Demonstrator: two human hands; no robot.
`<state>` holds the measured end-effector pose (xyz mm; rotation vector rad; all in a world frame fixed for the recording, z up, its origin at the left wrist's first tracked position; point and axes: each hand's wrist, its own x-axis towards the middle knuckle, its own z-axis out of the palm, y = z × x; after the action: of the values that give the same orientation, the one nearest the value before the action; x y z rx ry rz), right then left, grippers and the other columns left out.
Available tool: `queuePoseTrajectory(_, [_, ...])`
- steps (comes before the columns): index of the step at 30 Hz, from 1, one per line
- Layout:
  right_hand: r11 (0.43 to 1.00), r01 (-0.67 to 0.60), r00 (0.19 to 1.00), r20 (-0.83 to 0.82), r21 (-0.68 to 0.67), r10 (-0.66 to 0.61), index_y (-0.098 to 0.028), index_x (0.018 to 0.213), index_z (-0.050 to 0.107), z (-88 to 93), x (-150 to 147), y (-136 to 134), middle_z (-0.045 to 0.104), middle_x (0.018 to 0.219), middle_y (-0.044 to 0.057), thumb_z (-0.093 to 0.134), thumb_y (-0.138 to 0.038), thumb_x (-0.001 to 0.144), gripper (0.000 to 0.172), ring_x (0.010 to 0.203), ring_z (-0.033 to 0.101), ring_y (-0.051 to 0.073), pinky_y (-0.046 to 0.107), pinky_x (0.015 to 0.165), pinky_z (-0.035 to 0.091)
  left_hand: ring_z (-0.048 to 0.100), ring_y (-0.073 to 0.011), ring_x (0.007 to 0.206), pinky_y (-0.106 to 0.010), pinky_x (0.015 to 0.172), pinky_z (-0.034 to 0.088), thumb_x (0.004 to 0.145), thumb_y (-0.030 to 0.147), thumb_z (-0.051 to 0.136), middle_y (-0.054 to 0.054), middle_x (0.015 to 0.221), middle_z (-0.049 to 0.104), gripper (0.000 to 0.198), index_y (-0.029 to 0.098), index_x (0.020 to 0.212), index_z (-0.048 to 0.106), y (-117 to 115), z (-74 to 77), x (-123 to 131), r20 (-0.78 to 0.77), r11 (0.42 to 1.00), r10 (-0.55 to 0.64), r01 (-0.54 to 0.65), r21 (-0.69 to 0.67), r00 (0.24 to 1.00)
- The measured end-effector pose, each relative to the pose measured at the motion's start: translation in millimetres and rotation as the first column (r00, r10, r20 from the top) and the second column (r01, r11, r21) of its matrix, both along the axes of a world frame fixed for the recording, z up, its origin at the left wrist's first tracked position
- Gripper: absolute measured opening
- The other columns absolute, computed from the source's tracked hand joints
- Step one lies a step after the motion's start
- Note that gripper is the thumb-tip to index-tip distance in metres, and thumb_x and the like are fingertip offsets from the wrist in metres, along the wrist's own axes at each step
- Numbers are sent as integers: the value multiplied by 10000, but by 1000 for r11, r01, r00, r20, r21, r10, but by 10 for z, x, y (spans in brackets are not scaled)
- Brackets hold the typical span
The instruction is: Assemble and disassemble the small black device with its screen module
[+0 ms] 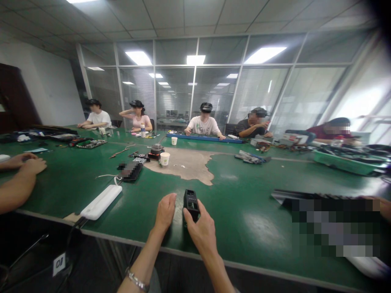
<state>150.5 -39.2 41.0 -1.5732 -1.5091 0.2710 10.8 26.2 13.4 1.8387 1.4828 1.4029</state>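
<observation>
My right hand (201, 224) grips a black rectangular plastic part (190, 199) near the table's front edge, thumb on its near left side and fingers along its right. Openings show in the part's upper face. Just left of it is my left hand (165, 209), apart from the part, its fingers curled and pressed together. Whether anything is inside those fingers is hidden. A bracelet circles my left wrist.
On the green table (238, 211), a white power strip (102, 202) lies left of my hands. Paper cups (165, 158) stand ahead. A green basket (345, 163) holds cables at right. Several people sit around the table; another person's hands (33, 165) are at far left.
</observation>
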Motion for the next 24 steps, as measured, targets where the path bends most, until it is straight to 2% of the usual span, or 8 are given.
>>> queuePoseTrajectory(3, [1000, 4, 1000, 17, -20, -3, -140, 1286, 496, -55, -25, 4, 618, 1187, 125, 511, -464, 829, 560, 1106, 575, 268, 389, 943, 441, 628, -200, 1037, -321, 948, 454, 954, 420, 308, -85, 1075, 700, 447, 186, 1015, 683, 7, -13, -2, 4, 1000, 0, 0, 8, 1000])
queuePoseTrajectory(7, [1000, 0, 999, 52, 26, -2, -123, 1290, 485, -138, -36, -8, 607, 1197, 137, 508, -453, 836, 562, 1115, 562, 268, 397, 958, 428, 633, -199, 1026, -320, 938, 462, 952, 410, 312, -81, 1062, 705, 436, 189, 1004, 684, 20, -28, 1, 4, 1000, 4, -4, 19, 1000])
queuePoseTrajectory(16, [999, 13, 993, 116, 48, -19, -90, 1326, 440, -412, -28, -54, 570, 1246, 163, 510, -457, 841, 612, 1153, 532, 270, 410, 978, 413, 618, -201, 1067, -329, 968, 444, 954, 422, 309, -80, 1100, 694, 442, 190, 1042, 674, 23, -41, 4, -19, 1000, 9, -9, 18, 1000])
queuePoseTrajectory(24, [997, 22, 992, 126, 73, -31, -29, 1382, 355, -466, 31, -56, 460, 1365, 207, 557, -529, 789, 801, 1288, 402, 315, 462, 1045, 354, 622, -198, 1063, -333, 973, 444, 956, 421, 291, -73, 1096, 697, 454, 195, 1036, 677, 21, -46, 18, -21, 1000, 17, -16, 12, 1000])
